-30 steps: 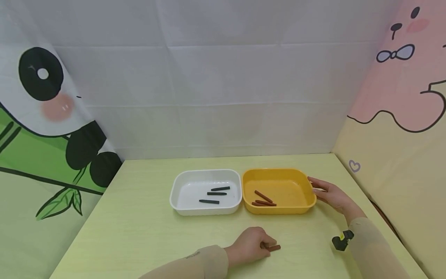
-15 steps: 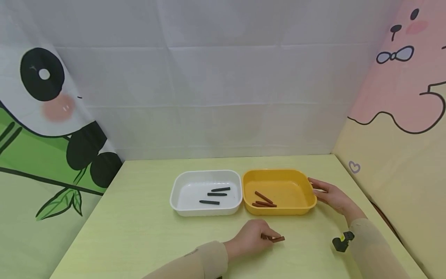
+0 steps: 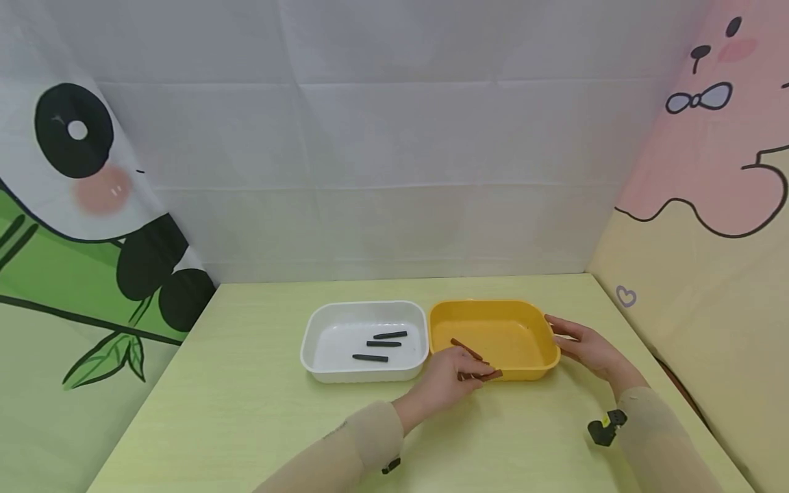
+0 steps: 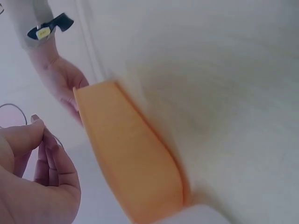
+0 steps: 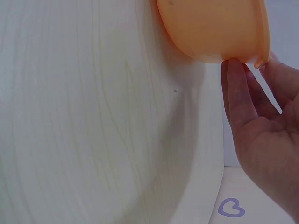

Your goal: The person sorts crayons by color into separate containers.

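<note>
My left hand (image 3: 445, 385) pinches a brown crayon (image 3: 493, 375) between thumb and fingertips, over the front rim of the yellow tray (image 3: 524, 329). Several brown crayons lie in that tray, one of them (image 3: 466, 348) slanting; my left hand hides part of the others. At the tray's right end, my right hand (image 3: 593, 352) touches the wall and rim with nearly straight fingers. From the left wrist, the left hand (image 4: 37, 172) shows its fingers bent toward the thumb. In the right wrist view the right hand's fingertips (image 5: 236, 70) rest against the outer tray wall.
Left of the yellow tray, against it, stands a white tray (image 3: 327, 342) with black crayons (image 3: 370, 358) inside. Both are on a pale yellow table (image 3: 246, 411). A white cloth wall (image 3: 394, 171) closes the back, and printed panels stand at both sides.
My left hand has moved forward and up with the brown crayon, from the table before the trays to the yellow tray's front rim. My right hand has stayed at the tray's right end.
</note>
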Demonstrator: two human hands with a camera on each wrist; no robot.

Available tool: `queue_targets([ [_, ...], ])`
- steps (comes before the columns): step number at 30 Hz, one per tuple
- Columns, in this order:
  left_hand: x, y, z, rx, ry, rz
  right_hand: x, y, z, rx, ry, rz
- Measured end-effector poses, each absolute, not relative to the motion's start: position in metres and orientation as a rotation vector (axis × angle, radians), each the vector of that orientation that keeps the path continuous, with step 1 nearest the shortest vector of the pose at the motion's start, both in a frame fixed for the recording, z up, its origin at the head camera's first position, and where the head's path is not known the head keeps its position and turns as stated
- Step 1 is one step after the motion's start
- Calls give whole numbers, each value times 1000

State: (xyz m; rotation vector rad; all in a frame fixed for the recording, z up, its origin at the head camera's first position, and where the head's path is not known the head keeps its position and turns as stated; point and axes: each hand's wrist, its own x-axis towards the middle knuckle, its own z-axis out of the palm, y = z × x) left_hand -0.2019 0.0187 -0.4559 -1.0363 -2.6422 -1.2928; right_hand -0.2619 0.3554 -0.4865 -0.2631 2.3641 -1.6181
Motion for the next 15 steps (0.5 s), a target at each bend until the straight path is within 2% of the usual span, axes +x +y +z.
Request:
queue_targets([
  [15,-235,26,-434,-786,-2672,-1679,-259,354,-484,-251,2354,-1618],
])
